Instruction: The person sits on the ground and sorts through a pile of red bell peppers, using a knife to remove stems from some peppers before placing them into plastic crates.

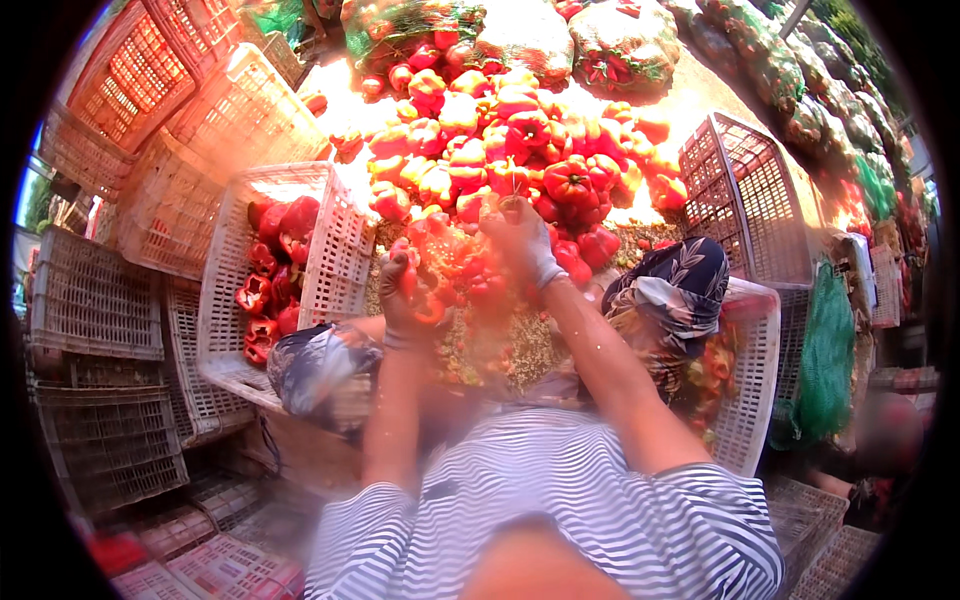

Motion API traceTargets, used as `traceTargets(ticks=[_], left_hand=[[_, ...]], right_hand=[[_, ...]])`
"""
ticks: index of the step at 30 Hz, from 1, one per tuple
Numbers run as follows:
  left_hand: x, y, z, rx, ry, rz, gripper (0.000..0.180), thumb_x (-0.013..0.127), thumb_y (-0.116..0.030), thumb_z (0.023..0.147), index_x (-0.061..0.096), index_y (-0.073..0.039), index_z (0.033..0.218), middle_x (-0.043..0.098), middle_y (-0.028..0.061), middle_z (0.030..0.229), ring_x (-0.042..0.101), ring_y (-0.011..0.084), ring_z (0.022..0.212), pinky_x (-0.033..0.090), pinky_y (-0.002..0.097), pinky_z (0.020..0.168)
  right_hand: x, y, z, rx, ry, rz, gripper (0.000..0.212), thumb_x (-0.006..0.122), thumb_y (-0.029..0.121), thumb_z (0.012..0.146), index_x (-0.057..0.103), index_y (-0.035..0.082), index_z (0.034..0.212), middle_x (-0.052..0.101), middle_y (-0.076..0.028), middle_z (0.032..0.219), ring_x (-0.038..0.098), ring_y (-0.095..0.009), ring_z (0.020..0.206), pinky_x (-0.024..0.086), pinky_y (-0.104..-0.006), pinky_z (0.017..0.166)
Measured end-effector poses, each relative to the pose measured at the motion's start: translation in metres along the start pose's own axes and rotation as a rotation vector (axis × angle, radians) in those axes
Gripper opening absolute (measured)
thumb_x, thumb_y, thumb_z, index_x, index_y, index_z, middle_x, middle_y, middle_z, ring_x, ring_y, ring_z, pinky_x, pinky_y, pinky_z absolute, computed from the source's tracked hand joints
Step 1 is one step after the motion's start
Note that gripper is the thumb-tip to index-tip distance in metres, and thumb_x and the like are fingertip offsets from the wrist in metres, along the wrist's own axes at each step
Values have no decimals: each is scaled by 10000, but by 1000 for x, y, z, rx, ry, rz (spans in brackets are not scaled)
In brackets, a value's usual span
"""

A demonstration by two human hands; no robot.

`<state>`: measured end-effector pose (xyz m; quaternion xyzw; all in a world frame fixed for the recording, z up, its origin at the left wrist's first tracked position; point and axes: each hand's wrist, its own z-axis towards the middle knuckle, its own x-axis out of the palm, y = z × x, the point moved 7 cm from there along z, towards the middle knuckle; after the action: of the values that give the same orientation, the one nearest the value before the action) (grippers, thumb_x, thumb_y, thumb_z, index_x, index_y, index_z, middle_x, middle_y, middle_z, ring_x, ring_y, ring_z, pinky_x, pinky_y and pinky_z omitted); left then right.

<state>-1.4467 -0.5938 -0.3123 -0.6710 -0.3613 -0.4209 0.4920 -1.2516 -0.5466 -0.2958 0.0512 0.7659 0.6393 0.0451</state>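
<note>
My left hand (402,305), in a pale glove with dark fingertips, is curled around a cut red bell pepper (430,306) held over the ground between my knees. To its upper right, my gloved right hand (522,240) is closed, its fingertips pinched together. What sits in that pinch is blurred; a pepper's core or stem cannot be told for sure. Whole red bell peppers (465,160) lie heaped just beyond both hands. Beside my left knee stands a white plastic crate (338,240) with opened red pepper pieces (272,285) inside.
Another pale crate (750,370) at my right knee holds reddish-green scraps. An upright crate (750,200) stands right of the heap. Stacked crates (100,300) line the left side. Full mesh sacks (625,45) lie behind, and a green net (828,350) hangs at right. Pale seeds (525,350) cover the ground.
</note>
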Motion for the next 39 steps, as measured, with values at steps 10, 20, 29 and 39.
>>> traceTargets(ticks=[10, 20, 29, 39], left_hand=[[36, -157, 3, 252, -142, 456, 209, 650, -190, 894, 630, -62, 1059, 662, 59, 983, 655, 177, 843, 558, 317, 771], [-32, -367, 22, 672, -658, 1761, 838, 725, -431, 852, 330, -29, 1473, 501, 232, 1361, 512, 320, 1272, 450, 405, 1040], [41, -100, 34, -124, 27, 1334, 558, 694, -296, 946, 517, -16, 1394, 609, 90, 1268, 600, 156, 1094, 518, 296, 875], [24, -18, 44, 91, -67, 1003, 161, 691, -143, 946, 611, -48, 1048, 651, 19, 869, 607, 87, 687, 479, 220, 598]], right_hand=[[1, 2, 92, 34, -334, 84, 424, 788, 240, 767, 592, 28, 1078, 637, -76, 790, 592, -157, 604, 492, -335, 535], [59, 40, 29, -37, 447, 91, 416, 777, 223, 768, 555, 44, 1072, 599, -26, 825, 521, -77, 596, 420, -257, 490], [78, 37, 2, 41, 658, -74, 444, 766, 234, 774, 557, 13, 1097, 573, -13, 823, 491, -65, 626, 397, -241, 519], [36, 13, -5, -26, 438, 42, 405, 793, 223, 780, 548, 30, 1039, 567, -30, 800, 537, -92, 637, 446, -263, 523]])
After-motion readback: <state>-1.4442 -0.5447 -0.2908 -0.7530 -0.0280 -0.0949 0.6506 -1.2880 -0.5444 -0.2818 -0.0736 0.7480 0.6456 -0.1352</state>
